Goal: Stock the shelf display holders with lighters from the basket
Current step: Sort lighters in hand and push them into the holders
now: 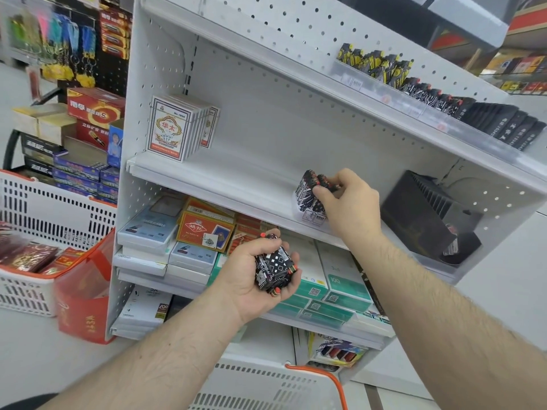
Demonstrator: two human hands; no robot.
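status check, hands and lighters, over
Left hand grips a bundle of lighters. Right hand pinches lighters into the shelf holder. Nothing blocking the holder.

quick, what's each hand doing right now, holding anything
Left hand: grips a bundle of lighters.
Right hand: pinches lighters at the clear holder on the shelf.

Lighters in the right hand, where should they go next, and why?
Probably push them down into the holder. The right hand pinches lighters just above it, tops sticking up, while the left hand holds a bunch waiting.
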